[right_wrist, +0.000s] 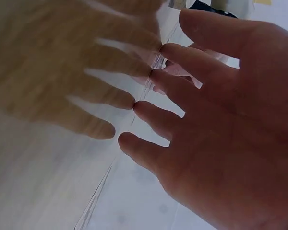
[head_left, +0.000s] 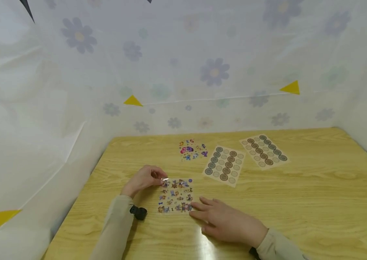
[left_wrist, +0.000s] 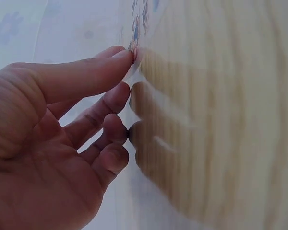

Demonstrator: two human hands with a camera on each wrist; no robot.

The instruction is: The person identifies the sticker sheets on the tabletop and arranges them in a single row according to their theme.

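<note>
One clear sheet (head_left: pixel 174 193) printed with small cartoon figures lies on the wooden surface (head_left: pixel 303 209), between your two hands. Your left hand (head_left: pixel 142 180) pinches its far left corner between thumb and forefinger, a bit of shine showing at the tips; the other fingers bend loosely, and in the left wrist view some of their tips meet the surface. Your right hand (head_left: pixel 227 220) is palm down with its fingers spread, gripping nothing; the forefinger and middle finger touch the sheet's near right corner. The right wrist view shows the little finger just off the surface. Your hands are apart from each other.

Beyond that sheet you have a second clear sheet (head_left: pixel 193 150) with brightly coloured figures. To its right lies a pale sheet (head_left: pixel 224 166) with columns of grey, brown and cream circles, and farther right a similar sheet (head_left: pixel 264 151), turned at a different angle. Behind the surface hangs a white curtain (head_left: pixel 177 43) with faded flowers and yellow triangles (head_left: pixel 132 101). You wear a small black device (head_left: pixel 140 213) on your left wrist, over a light sleeve (head_left: pixel 113 224).
</note>
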